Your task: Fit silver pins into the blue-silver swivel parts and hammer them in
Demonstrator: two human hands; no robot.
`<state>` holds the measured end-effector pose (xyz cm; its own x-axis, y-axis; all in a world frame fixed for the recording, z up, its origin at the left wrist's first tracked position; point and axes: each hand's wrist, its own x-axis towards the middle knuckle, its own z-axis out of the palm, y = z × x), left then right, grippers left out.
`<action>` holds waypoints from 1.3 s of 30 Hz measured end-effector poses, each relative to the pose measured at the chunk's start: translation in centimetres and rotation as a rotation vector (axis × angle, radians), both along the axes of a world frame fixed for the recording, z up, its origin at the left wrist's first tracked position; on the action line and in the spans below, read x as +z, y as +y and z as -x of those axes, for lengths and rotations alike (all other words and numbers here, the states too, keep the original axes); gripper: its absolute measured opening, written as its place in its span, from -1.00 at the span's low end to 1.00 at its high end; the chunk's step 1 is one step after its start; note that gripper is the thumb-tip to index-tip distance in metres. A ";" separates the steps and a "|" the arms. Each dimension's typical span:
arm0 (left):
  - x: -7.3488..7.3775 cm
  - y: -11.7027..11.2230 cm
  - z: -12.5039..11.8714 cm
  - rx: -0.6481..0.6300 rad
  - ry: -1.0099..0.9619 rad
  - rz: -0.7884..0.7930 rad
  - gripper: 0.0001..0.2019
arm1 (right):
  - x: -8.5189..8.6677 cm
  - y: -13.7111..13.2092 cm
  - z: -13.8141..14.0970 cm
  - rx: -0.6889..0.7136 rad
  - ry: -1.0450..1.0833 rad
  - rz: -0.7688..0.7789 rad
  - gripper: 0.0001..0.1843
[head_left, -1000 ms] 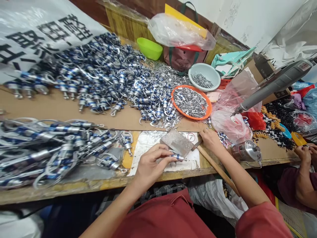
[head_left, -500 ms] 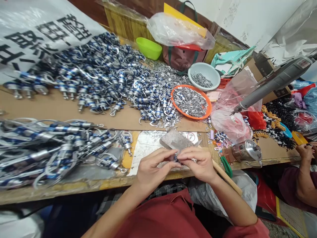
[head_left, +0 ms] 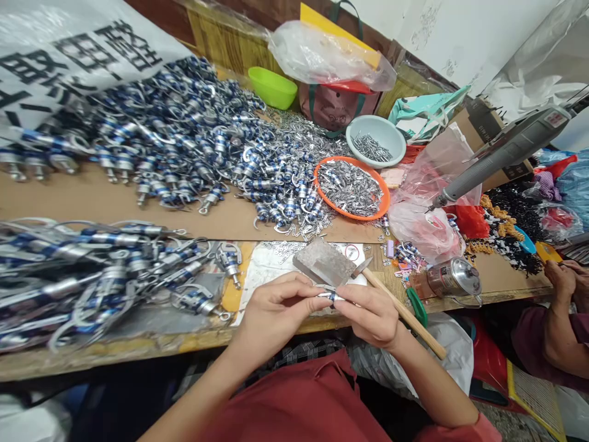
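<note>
A small blue-and-silver metal fitting [head_left: 329, 295] is pinched between my two hands above the front edge of the bench. My left hand [head_left: 280, 307] grips its left end, and my right hand [head_left: 370, 310] has fingertips closed on its right end. Fingers cover much of the piece. Just beyond it lies a grey metal block [head_left: 324, 261] on a white sheet [head_left: 262, 273]. A hammer with a wooden handle [head_left: 405, 310] rests beside my right hand, its pointed head [head_left: 362, 266] next to the block.
Similar blue-and-silver fittings [head_left: 184, 135] are heaped at left and back. An orange basket [head_left: 385, 205] holds flat metal parts; a pale blue bowl [head_left: 400, 153] holds pins. An electric screwdriver [head_left: 501, 156] hangs at right, above a metal mug [head_left: 453, 279]. Another person's hands [head_left: 564, 279] show far right.
The fitting has turned to lie more lengthwise between my hands, showing more of it. My hands have moved slightly apart and lower, uncovering the hammer's head. The view has shifted a little.
</note>
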<state>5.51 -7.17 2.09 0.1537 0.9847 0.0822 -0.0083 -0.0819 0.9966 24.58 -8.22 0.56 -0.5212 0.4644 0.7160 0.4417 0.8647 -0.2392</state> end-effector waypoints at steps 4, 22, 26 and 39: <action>0.7 0.4 0.5 -0.043 0.144 -0.107 -0.92 | 0.5 0.5 -0.1 0.023 -0.043 -0.003 -0.69; -2.7 0.8 -1.1 0.061 -0.247 0.384 -0.37 | 1.2 5.6 -3.9 -0.485 -0.291 0.384 -0.71; -2.7 1.3 -0.8 0.041 -0.268 0.419 -0.31 | 0.2 9.2 -5.9 -0.613 -0.809 0.452 -0.62; -3.0 1.9 -0.5 0.029 -0.271 0.449 -0.30 | 2.8 7.0 -2.4 -0.179 -0.128 0.435 -0.88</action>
